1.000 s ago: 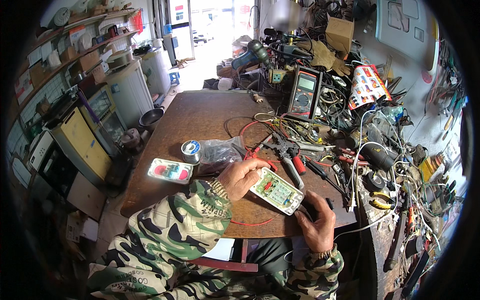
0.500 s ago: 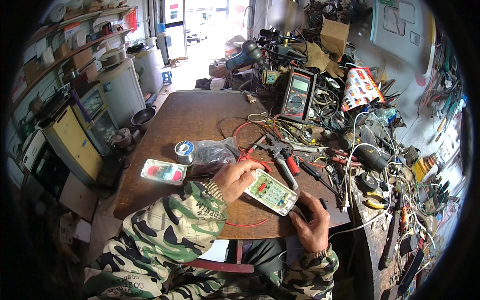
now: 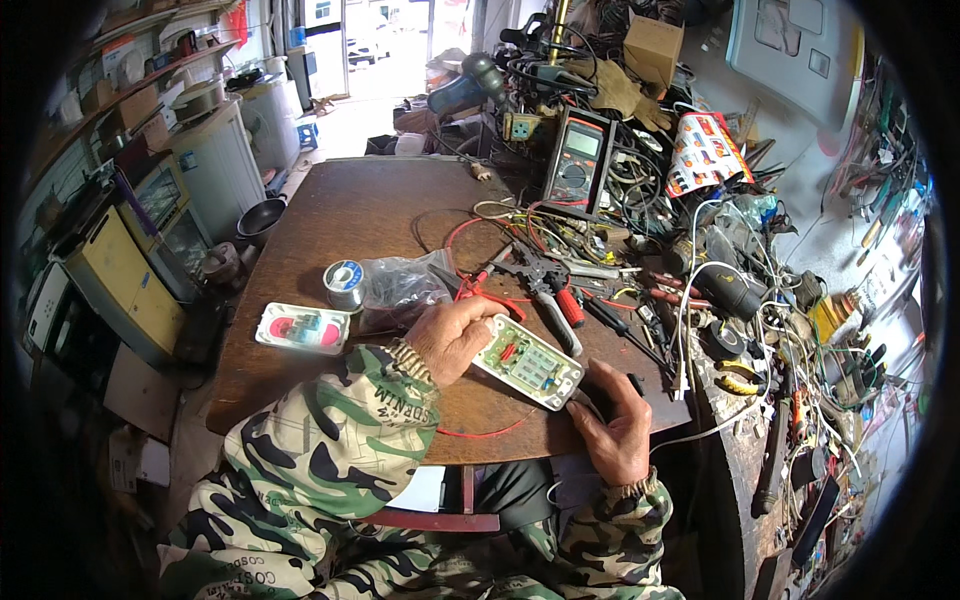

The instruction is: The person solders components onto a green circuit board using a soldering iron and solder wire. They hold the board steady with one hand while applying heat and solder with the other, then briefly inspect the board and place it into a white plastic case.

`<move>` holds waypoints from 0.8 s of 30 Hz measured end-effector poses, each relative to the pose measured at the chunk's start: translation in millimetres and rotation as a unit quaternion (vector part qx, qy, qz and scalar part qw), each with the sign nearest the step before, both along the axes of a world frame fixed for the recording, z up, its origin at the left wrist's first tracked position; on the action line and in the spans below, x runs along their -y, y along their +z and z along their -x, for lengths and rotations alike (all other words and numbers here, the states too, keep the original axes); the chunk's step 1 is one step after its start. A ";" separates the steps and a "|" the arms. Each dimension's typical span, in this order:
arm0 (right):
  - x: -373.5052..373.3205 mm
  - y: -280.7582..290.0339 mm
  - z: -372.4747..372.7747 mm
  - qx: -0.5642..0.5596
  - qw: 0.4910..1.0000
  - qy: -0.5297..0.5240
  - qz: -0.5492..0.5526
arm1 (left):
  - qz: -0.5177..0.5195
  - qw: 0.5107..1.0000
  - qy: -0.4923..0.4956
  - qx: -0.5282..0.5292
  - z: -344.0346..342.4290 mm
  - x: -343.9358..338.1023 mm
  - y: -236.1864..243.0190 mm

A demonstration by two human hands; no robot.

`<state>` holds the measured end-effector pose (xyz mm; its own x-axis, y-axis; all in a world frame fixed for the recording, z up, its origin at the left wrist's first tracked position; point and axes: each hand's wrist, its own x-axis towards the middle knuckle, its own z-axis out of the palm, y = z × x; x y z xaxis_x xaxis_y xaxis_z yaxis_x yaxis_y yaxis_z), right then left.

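A white plastic housing with a green circuit board (image 3: 530,364) inside is held tilted above the table's near edge. At its upper left end, my left hand (image 3: 452,340) is closed on it, thumb on the rim. My right hand (image 3: 616,425) grips the lower right corner between thumb and fingers; a white cable runs off beside this hand. The matching white cover (image 3: 303,329), with pink and pale blue parts inside, lies on the table to the left. Behind my left hand are a clear plastic bag (image 3: 400,285) and a solder wire spool (image 3: 345,286).
Beyond the housing lie wire strippers (image 3: 540,275), a red-handled screwdriver (image 3: 569,307) and red test leads. A multimeter (image 3: 578,160) stands upright at the back right. Tangled cables and tools crowd the right side, with black tape (image 3: 722,340) among them. The wooden table (image 3: 340,215) spans the middle.
The whole view has shifted slightly, so the scene sits a little further left and higher. Both hands keep their hold on the housing, which looks nearly unchanged in tilt.
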<state>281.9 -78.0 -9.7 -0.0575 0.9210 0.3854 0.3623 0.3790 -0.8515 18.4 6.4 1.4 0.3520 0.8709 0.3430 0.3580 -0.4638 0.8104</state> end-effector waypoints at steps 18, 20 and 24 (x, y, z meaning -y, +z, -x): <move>0.3 1.2 0.4 0.005 1.000 0.002 -0.011 | 0.012 1.000 -0.003 -0.004 0.2 1.4 3.7; 0.1 0.0 -0.4 0.001 1.000 0.003 -0.006 | 0.018 1.000 -0.001 -0.003 -0.7 1.4 3.8; 0.8 -0.9 -2.0 0.003 1.000 0.003 -0.013 | 0.010 1.000 -0.004 -0.006 -1.0 1.8 6.0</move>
